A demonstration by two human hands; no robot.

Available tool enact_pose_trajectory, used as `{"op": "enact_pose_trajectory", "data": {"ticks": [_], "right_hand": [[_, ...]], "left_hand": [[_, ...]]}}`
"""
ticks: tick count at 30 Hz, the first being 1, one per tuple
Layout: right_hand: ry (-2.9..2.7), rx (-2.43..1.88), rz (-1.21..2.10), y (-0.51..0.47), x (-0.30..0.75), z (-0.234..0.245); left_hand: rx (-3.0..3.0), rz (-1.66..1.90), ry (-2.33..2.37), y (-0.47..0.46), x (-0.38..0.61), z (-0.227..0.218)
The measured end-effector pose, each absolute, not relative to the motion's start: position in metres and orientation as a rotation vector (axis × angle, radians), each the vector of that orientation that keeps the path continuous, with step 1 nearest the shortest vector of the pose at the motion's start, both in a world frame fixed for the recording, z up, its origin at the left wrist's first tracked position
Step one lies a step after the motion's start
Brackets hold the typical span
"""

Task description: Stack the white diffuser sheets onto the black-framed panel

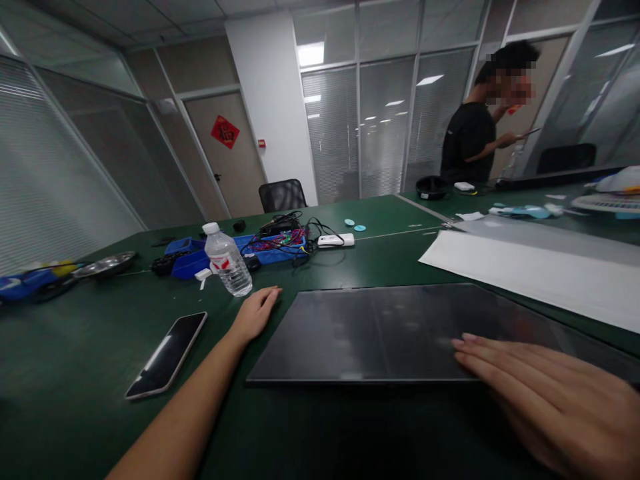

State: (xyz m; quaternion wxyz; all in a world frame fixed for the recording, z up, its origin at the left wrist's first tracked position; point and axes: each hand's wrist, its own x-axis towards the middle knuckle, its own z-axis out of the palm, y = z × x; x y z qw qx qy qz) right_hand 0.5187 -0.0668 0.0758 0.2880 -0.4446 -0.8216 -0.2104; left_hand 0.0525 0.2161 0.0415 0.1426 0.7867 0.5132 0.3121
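Note:
A dark, glossy flat panel (370,333), like a display screen, lies face up in front of me on the green table (280,427). My right hand (555,393) is over its right part, fingers straight and side by side, with the fingertips at the glossy surface; nothing shows in its grasp. Just left of the panel, my left hand (256,313) rests on the tabletop, fingers loosely extended and holding nothing visible. A clear water bottle (227,260) with a white cap stands behind that hand. To the left of my forearm lies a smartphone (167,355), screen up.
Blue bins (270,250) with tangled cables sit behind the bottle, beside a white power strip (336,241). White sheets (525,270) lie at right. A metal pan (106,264) is at far left. Across the table a person (470,140) stands holding a phone.

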Motion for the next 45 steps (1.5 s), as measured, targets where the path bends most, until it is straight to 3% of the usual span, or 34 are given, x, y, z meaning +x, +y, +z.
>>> {"op": "enact_pose_trajectory", "data": {"ticks": [4, 9, 14, 19, 24, 29, 34, 38, 42, 45], "right_hand": [[-2.317, -1.096, -0.711, -0.034, 0.478, 0.07], [-2.507, -1.16, -0.414, 0.001, 0.479, 0.079], [-2.165, -1.707, -0.481, 0.086, 0.567, 0.093], [-1.975, -1.925, -0.294, 0.146, 0.669, 0.052], [-1.869, -2.038, -0.288, 0.146, 0.697, 0.023], [-1.826, -2.029, -0.611, 0.134, 0.677, 0.037], [-1.802, -2.116, -0.599, 0.117, 0.637, 0.06], [-2.017, -1.858, -0.635, 0.104, 0.587, 0.072], [-2.256, -1.416, -0.154, 0.098, 0.533, 0.074], [-2.169, -1.423, -0.113, 0.1, 0.516, 0.073]], "left_hand": [[2.226, 0.915, 1.421, 0.212, 0.052, 0.045], [2.372, 0.732, 1.351, 0.212, 0.051, 0.044], [2.455, 0.702, 1.441, 0.215, 0.052, 0.04], [2.446, 0.671, 1.49, 0.213, 0.054, 0.042], [2.475, 0.681, 1.483, 0.213, 0.056, 0.04], [2.488, 0.674, 1.481, 0.211, 0.059, 0.04], [2.502, 0.673, 1.483, 0.21, 0.059, 0.042], [2.501, 0.672, 1.492, 0.21, 0.058, 0.042], [2.485, 0.68, 1.488, 0.21, 0.056, 0.042], [2.47, 0.684, 1.496, 0.209, 0.056, 0.044]]}}
